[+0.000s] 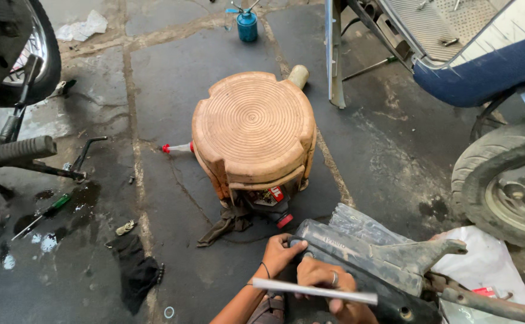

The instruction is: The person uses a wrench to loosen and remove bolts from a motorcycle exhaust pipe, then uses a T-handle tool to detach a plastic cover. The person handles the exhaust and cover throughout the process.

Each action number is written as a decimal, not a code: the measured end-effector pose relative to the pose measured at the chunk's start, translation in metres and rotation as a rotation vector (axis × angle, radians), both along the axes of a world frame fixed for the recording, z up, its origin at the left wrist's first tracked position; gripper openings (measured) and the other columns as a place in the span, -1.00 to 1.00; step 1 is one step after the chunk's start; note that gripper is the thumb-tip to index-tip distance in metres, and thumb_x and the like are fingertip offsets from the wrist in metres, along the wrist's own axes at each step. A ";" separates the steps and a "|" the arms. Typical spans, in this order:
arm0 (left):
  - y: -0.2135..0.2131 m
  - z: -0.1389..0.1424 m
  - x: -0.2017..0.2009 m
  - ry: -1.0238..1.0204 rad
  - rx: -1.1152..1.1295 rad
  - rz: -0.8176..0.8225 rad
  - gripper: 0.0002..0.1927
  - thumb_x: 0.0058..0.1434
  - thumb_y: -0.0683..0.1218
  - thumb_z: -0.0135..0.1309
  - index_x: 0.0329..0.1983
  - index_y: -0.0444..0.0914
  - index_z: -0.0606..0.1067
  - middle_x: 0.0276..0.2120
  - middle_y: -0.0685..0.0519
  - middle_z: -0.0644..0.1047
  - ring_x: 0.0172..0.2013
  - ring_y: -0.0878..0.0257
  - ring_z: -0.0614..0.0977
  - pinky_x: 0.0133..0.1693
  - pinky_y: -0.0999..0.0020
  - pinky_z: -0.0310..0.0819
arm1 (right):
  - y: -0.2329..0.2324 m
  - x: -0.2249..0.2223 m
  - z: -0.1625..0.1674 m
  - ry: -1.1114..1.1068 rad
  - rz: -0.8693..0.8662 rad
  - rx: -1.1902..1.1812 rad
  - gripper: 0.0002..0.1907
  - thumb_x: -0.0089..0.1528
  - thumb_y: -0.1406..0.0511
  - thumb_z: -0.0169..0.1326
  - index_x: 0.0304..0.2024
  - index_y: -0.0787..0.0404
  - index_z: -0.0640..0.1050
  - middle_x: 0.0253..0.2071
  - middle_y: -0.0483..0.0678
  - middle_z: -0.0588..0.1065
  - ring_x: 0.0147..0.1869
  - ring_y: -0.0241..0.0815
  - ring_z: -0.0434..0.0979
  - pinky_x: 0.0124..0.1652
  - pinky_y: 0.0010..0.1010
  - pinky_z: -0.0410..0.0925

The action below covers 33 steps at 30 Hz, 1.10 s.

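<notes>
Head view: oil-stained concrete floor (172, 78), wkshop, stool (254, 127), scooter wheel (506, 183) nearby.

A round brown plastic stool (254, 129) stands on the dark concrete floor (172, 78). Just below it, the left hand (280, 255) grips the end of a black plastic motorcycle cover (358, 252). The right hand (325, 279), beside the left, rests on the same cover and holds a thin metal bar (313, 290). A dark rag (226, 223) lies at the stool's foot. A blue can (247, 25) stands well above the stool; a green-handled screwdriver (43, 213) lies far left; a tyre (505, 180) stands to the right.
</notes>
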<state>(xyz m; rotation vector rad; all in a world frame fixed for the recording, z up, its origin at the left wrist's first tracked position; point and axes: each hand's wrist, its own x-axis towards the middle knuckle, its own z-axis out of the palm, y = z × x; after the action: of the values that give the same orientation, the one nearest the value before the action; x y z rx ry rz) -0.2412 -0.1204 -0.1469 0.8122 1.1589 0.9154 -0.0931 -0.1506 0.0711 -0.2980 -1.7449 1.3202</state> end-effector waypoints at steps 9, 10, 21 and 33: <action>0.001 0.003 -0.002 0.162 0.082 0.019 -0.70 0.09 0.03 0.38 -0.38 -0.30 0.60 -0.58 0.14 0.56 -0.54 0.46 0.52 -0.49 0.48 0.38 | -0.009 0.023 -0.083 -0.153 -0.262 -0.256 -0.42 0.47 0.06 -0.22 -0.37 0.33 0.59 -0.46 -0.02 0.59 -0.45 -0.21 0.52 -0.24 -0.42 0.42; 0.002 0.001 -0.001 0.146 0.094 0.027 -0.66 0.10 0.03 0.40 -0.42 -0.32 0.57 -0.58 0.14 0.55 -0.54 0.45 0.51 -0.49 0.46 0.38 | -0.009 0.018 -0.094 -0.077 -0.259 -0.157 -0.50 0.42 0.05 -0.09 -0.32 0.35 0.58 -0.43 -0.01 0.55 -0.43 -0.23 0.48 -0.27 -0.46 0.37; 0.000 -0.005 0.000 -0.030 -0.024 0.027 -0.67 0.11 -0.01 0.36 -0.22 -0.35 0.61 -0.49 0.16 0.62 -0.52 0.48 0.54 -0.47 0.54 0.38 | 0.002 0.034 -0.115 0.134 -0.022 -0.362 -0.58 0.35 0.13 0.13 -0.22 0.45 0.50 -0.37 0.13 0.42 -0.31 -0.15 0.40 -0.29 -0.38 0.29; -0.002 -0.017 0.001 -0.024 -0.029 0.025 -0.65 0.14 -0.01 0.36 -0.22 -0.38 0.59 -0.49 0.12 0.59 -0.52 0.45 0.51 -0.48 0.52 0.35 | -0.007 0.013 -0.096 0.302 0.022 -0.198 -0.42 0.58 0.05 -0.17 -0.41 0.24 0.53 -0.49 -0.04 0.46 -0.42 -0.16 0.42 -0.19 -0.33 0.31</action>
<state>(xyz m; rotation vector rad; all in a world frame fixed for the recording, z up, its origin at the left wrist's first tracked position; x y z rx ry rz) -0.2403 -0.1224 -0.1638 0.7629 1.1610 0.9254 -0.0798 -0.1574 -0.0247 -0.1788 -1.3732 1.4744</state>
